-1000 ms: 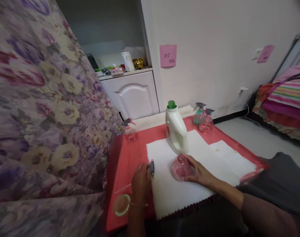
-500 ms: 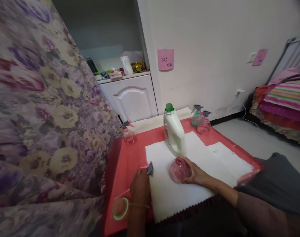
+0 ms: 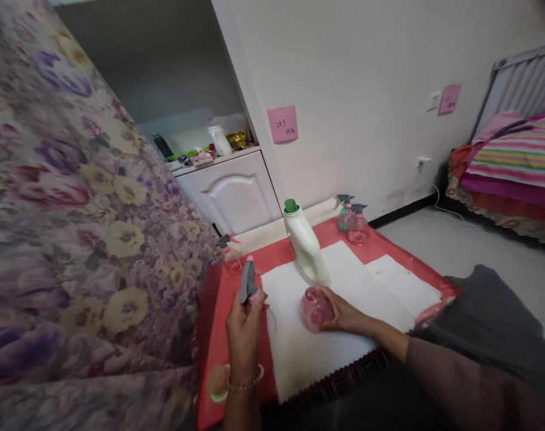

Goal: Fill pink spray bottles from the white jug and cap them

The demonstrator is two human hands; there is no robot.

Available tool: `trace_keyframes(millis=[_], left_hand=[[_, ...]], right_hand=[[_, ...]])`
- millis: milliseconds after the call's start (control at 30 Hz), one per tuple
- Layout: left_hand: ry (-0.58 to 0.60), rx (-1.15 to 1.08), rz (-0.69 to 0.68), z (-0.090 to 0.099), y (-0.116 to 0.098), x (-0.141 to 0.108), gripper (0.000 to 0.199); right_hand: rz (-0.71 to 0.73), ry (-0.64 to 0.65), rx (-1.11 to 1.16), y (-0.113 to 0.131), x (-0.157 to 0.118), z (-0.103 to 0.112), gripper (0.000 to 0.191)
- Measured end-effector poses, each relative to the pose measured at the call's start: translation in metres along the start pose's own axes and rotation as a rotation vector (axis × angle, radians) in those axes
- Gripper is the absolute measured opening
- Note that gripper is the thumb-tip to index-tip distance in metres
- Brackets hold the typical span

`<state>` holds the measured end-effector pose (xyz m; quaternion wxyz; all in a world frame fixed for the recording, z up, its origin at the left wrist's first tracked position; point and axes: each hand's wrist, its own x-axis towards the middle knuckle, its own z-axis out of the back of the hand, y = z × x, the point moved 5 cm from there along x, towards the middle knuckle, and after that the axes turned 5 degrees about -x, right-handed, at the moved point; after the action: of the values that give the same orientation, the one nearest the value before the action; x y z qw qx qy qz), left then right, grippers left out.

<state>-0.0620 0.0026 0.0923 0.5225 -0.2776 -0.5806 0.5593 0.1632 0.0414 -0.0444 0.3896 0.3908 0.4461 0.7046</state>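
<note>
My left hand (image 3: pixel 246 317) is closed on a grey and pink spray head (image 3: pixel 249 282), held up over the table's left part; a thin tube seems to hang from it. My right hand (image 3: pixel 346 312) grips the side of a round pink see-through bottle (image 3: pixel 317 310), whose open neck faces up. Behind that bottle a large white jug (image 3: pixel 306 248) stands on the white cloth (image 3: pixel 308 359), with something green in its mouth. Beside my left wrist a round, green-rimmed item (image 3: pixel 218 383) lies on the red table cover (image 3: pixel 272 254), partly hidden by the wrist.
One spray bottle (image 3: pixel 231 257) stands at the back left. A green one (image 3: pixel 344 216) and a pink one (image 3: pixel 358 228) stand at the back right. A flowered curtain (image 3: pixel 110 239) hangs along the left side. Dark grey fabric (image 3: pixel 487 317) lies at the right.
My left hand has lifted the spray head and turned it upright. My right hand still holds the pink bottle. The whole view has shifted a little.
</note>
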Motion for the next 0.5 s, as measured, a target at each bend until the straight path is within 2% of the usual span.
trace_keyframes(millis=[100,167,333,400,500], left_hand=[[-0.044,-0.279,0.025,-0.015,-0.014,-0.002,0.036],[-0.061,-0.380,0.001,-0.025,-0.028,-0.006,0.036],[-0.091,-0.421,-0.091,-0.039,-0.057,-0.019,0.033],[-0.094,-0.409,-0.111,-0.042,-0.060,-0.021,0.034],[-0.058,-0.370,-0.085,-0.051,-0.052,-0.020,0.035]], right_hand=[[0.003,-0.001,-0.010,-0.004,0.001,-0.001,0.086],[0.004,-0.001,-0.011,-0.006,0.001,-0.001,0.088],[0.015,0.013,-0.004,-0.007,0.002,0.000,0.091],[0.032,0.020,-0.002,-0.006,0.002,0.000,0.090],[0.053,0.018,-0.005,-0.005,0.002,0.000,0.090]])
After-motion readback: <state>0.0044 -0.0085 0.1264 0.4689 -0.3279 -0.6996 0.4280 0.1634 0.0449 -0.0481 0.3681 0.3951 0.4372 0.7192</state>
